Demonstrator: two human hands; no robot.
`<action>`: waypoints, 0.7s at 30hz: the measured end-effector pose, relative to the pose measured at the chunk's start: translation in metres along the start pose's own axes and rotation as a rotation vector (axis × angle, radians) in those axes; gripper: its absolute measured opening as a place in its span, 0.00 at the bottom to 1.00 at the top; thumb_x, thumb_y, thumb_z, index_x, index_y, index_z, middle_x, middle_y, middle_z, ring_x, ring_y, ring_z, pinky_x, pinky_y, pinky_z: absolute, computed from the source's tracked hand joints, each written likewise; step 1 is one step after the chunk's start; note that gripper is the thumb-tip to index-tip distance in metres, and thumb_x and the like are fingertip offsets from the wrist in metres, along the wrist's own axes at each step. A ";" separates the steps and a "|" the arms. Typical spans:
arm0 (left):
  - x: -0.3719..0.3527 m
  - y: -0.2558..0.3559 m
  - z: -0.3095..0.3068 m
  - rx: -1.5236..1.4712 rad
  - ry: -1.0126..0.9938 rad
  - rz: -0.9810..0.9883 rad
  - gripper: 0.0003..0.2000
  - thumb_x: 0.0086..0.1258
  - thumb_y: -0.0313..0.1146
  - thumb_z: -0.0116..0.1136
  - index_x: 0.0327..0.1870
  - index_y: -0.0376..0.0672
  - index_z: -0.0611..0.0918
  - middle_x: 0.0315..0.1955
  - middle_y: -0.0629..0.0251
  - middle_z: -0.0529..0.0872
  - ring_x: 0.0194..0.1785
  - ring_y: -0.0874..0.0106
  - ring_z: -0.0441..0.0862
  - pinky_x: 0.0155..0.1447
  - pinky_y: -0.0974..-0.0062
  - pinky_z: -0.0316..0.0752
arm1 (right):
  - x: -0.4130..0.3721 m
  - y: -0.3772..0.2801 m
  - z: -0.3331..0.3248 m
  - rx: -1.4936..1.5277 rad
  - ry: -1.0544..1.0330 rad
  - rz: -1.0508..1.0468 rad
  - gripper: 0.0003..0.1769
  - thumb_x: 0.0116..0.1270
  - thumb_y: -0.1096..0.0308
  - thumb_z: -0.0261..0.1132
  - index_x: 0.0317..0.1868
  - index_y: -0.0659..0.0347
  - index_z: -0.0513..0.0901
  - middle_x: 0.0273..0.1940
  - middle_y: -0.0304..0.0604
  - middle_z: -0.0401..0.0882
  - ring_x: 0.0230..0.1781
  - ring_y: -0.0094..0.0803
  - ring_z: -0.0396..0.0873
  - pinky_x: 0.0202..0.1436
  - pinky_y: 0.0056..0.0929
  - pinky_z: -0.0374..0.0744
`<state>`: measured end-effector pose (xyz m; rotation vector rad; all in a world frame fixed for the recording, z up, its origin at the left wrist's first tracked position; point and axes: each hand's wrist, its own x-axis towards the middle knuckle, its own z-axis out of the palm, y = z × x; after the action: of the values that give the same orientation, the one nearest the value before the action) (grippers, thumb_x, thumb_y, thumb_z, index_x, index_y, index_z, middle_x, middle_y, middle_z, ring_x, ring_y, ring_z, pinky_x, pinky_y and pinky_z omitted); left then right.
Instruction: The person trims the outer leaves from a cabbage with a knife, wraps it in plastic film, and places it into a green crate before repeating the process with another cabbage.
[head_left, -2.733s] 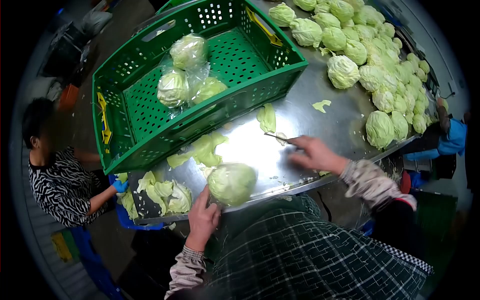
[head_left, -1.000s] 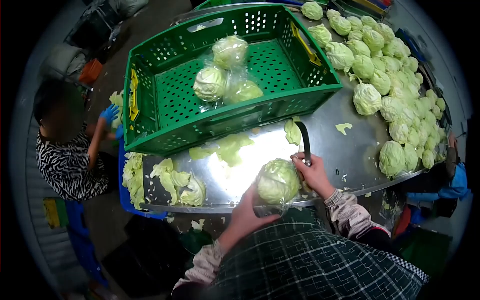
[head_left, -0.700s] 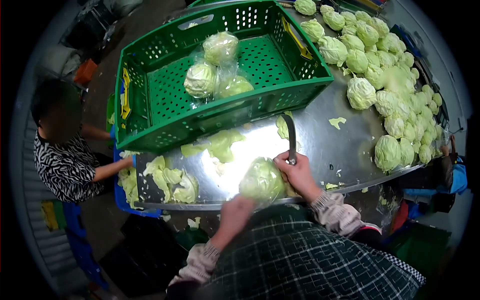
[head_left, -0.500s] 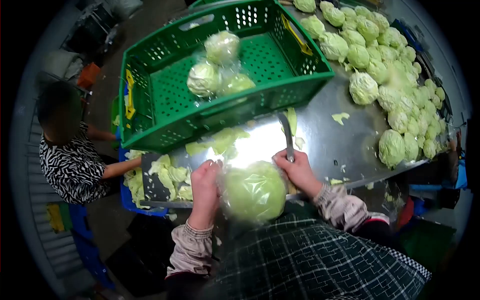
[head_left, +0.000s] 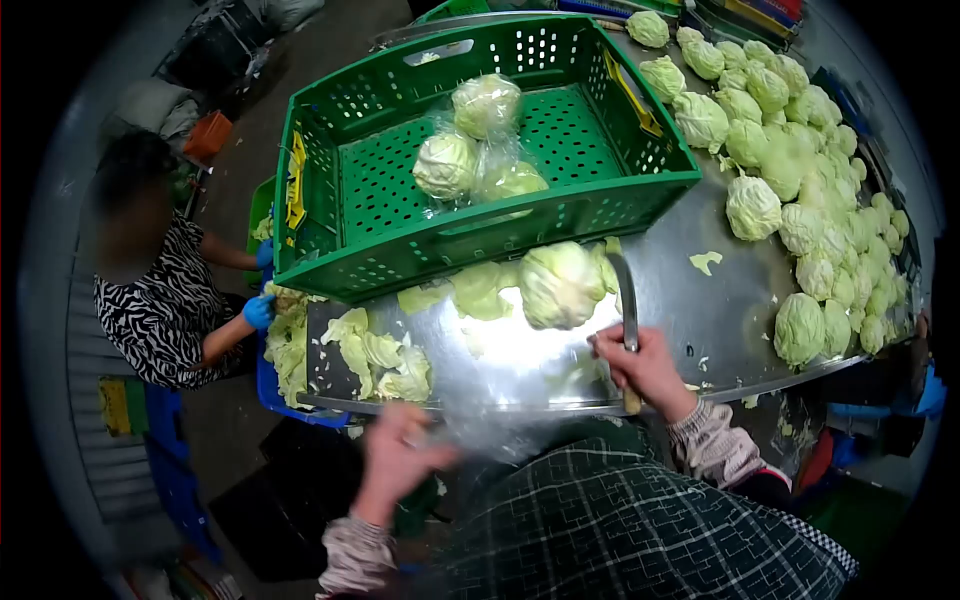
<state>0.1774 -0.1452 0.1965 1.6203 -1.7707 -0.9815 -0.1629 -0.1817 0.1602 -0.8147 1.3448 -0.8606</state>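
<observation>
My left hand (head_left: 400, 450), smeared by motion, is closed at the edge of a thin clear plastic bag (head_left: 505, 425) above the table's front edge. In my right hand (head_left: 648, 372) is a knife with a curved blade (head_left: 626, 290) pointing away from me and a wooden handle (head_left: 632, 401). A pale green cabbage (head_left: 560, 287) rests on the metal table (head_left: 660, 262) beyond the bag, left of the blade. Loose leaves (head_left: 378, 355) lie farther left.
A green crate (head_left: 480, 225) behind the cabbage holds three wrapped cabbages (head_left: 445, 166). Many cabbages (head_left: 800, 230) are heaped at the right. On the left, a person in a patterned top (head_left: 170, 310) has blue-gloved hands over a blue bin (head_left: 330, 417) of leaves.
The cabbage in clear plastic that was between my hands is no longer there; an unwrapped cabbage now sits near the crate. My left hand has moved down, my right hand rightward with the knife.
</observation>
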 end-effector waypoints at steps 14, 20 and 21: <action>-0.059 -0.298 0.216 0.388 -0.276 -0.492 0.19 0.62 0.50 0.61 0.38 0.40 0.86 0.29 0.49 0.85 0.35 0.53 0.85 0.38 0.57 0.79 | -0.008 0.071 -0.045 -0.188 0.439 0.008 0.07 0.67 0.66 0.66 0.41 0.60 0.82 0.19 0.26 0.70 0.14 0.14 0.63 0.16 0.18 0.61; 0.046 -0.245 0.277 0.353 -0.121 -0.455 0.21 0.63 0.53 0.59 0.42 0.42 0.85 0.35 0.51 0.86 0.40 0.53 0.84 0.43 0.57 0.78 | -0.001 0.074 -0.065 -0.328 0.517 -0.086 0.16 0.67 0.65 0.66 0.53 0.62 0.80 0.31 0.31 0.78 0.15 0.14 0.64 0.18 0.18 0.63; 0.044 -0.248 0.279 0.345 -0.091 -0.447 0.22 0.63 0.53 0.59 0.43 0.42 0.85 0.36 0.51 0.86 0.41 0.53 0.84 0.44 0.57 0.78 | -0.002 0.060 -0.066 -0.345 0.552 -0.109 0.17 0.67 0.65 0.66 0.55 0.62 0.79 0.33 0.32 0.79 0.15 0.14 0.64 0.18 0.18 0.64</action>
<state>0.0969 -0.1491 -0.1711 2.2926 -1.7455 -0.9895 -0.2258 -0.1528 0.1044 -0.9615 1.9876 -0.9963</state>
